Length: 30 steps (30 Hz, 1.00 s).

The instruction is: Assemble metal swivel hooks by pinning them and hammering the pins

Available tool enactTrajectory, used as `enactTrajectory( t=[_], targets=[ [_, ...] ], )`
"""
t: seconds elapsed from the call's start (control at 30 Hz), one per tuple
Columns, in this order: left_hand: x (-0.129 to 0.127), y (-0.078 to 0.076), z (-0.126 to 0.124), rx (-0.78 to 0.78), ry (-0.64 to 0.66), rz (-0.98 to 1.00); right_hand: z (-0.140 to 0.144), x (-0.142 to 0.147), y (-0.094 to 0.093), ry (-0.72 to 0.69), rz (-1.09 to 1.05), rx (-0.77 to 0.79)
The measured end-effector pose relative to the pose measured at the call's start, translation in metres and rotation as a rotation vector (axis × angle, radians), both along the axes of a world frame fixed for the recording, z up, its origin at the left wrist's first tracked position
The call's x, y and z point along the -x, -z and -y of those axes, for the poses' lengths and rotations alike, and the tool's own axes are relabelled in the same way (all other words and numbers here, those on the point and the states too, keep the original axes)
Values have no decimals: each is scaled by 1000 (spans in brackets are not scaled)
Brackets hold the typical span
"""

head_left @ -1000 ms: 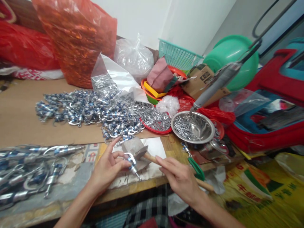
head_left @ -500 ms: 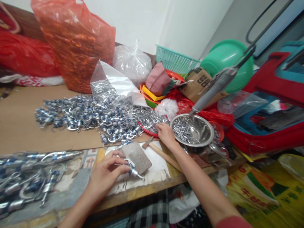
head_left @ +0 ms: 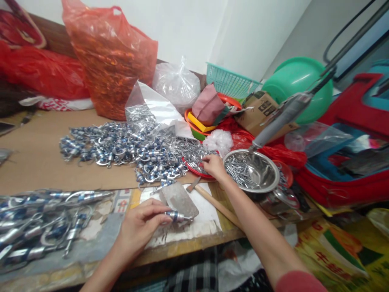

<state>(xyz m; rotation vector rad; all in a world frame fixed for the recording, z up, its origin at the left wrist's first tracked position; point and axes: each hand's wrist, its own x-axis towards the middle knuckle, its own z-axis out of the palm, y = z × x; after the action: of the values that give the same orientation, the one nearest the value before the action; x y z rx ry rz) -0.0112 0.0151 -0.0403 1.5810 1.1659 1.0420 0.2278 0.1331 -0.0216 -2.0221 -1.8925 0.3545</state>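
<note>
My left hand [head_left: 140,225] pinches a small silver and blue metal clasp [head_left: 177,216] and holds it level against the grey stone block [head_left: 180,199] at the table's front edge. My right hand [head_left: 213,166] reaches forward into the red tray [head_left: 194,169] of small silver metal pieces, fingers curled on them. A hammer with a wooden handle [head_left: 217,206] lies on the white sheet between the two hands, with neither hand on it.
A heap of silver and blue clasps [head_left: 118,148] covers the cardboard. More clasps [head_left: 36,227] lie at the near left. A steel bowl of pins [head_left: 251,170] stands right of the tray, with a grey power tool [head_left: 284,115] above it. Orange and clear bags, baskets and a green basin [head_left: 299,87] crowd the back.
My right hand let go of the hammer handle and went forward to the red tray. My left hand turned the clasp level by the stone block.
</note>
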Motion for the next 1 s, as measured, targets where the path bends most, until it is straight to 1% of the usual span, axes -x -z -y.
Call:
enactTrajectory(
  t=[0.07, 0.17, 0.2, 0.27, 0.33, 0.4, 0.5, 0.6, 0.67, 0.73, 0.8, 0.87, 0.9, 0.93, 1.0],
  targets=[
    [-1, 1, 1, 19, -44, -1, 26, 15, -3, -32, -115, -30],
    [-4, 3, 2, 59, -106, 2, 73, 45, -4, -118, -296, -46],
    [-5, 4, 2, 60, -112, 2, 87, 55, -4, -175, -453, -85],
    [-5, 5, 2, 41, -124, -12, 108, 71, -4, -272, -640, -136],
    [-5, 5, 2, 11, -140, -40, 120, 80, -4, -324, -746, -159],
    [-4, 5, 2, -22, -136, -60, 124, 83, -3, -337, -796, -153],
    [-3, 4, 3, -53, -66, -46, 126, 83, -2, -348, -828, -142],
    [-2, 4, 5, -31, -35, -2, 129, 81, 3, -362, -788, -177],
    [-1, 1, 7, 8, -59, 36, 132, 78, 6, -400, -705, -269],
    [0, -2, 7, 43, -83, 60, 135, 73, 10, -509, -556, -407],
    [0, -6, 6, 48, -77, 36, 136, 67, 12, -664, -353, -551],
    [1, -9, 5, 4, -36, -33, 135, 61, 12, -803, -164, -651],
    [1, -11, 5, -32, -18, -71, 134, 59, 11, -846, -98, -687],
    [1, -11, 4, -74, -10, -106, 133, 58, 10, -870, -56, -711],
    [1, -12, 3, -160, -25, -146, 130, 57, 8, -878, -38, -736]
  ],
)
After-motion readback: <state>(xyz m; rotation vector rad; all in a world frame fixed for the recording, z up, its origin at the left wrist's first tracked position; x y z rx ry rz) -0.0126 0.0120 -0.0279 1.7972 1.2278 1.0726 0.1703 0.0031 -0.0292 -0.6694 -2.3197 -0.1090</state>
